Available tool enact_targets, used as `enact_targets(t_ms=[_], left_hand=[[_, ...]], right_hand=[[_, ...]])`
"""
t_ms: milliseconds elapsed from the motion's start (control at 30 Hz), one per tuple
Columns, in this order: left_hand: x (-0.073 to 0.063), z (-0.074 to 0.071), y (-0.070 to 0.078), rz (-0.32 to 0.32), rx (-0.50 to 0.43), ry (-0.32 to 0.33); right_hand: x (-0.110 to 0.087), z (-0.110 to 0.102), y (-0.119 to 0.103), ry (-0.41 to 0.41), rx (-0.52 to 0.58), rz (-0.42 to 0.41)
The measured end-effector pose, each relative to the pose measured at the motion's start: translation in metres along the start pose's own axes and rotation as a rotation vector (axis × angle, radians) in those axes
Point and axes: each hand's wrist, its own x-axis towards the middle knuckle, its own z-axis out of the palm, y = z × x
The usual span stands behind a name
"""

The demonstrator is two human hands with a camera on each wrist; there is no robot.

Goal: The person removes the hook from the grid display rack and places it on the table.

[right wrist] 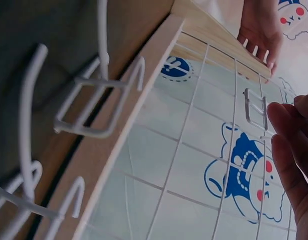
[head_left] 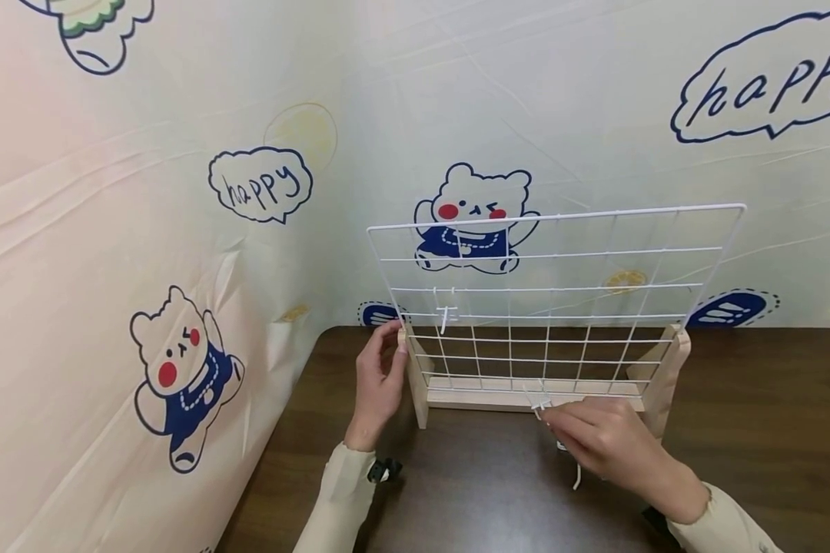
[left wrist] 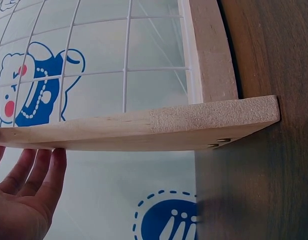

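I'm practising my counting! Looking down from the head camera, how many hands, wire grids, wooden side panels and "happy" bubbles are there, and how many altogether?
Hands: 2 (left hand, right hand)
White wire grid: 1
Wooden side panels: 2 (left panel, right panel)
"Happy" bubbles: 2 (whole bubble, cut-off bubble)
Total: 7

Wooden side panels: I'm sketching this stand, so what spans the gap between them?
Part of the white wire grid and, low down, a wooden crossbar; the head view shows both.
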Motion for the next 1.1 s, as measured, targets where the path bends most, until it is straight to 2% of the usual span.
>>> enact_targets(t_ms=[333, 800, 1100], left_hand=[[0.000, -0.001, 0.001, -0.004, -0.009, -0.001], [0.000, -0.001, 0.000, 0.007, -0.004, 0.005], [0.000, -0.001, -0.001, 0.000, -0.004, 0.002]], right_hand=[[-0.007, 0.001, -0.002, -0.082, 0.001, 0.034], [-0.007, 0.001, -0.002, -0.068, 0.012, 0.030], [-0.015, 0.001, -0.002, -0.100, 0.010, 0.034]])
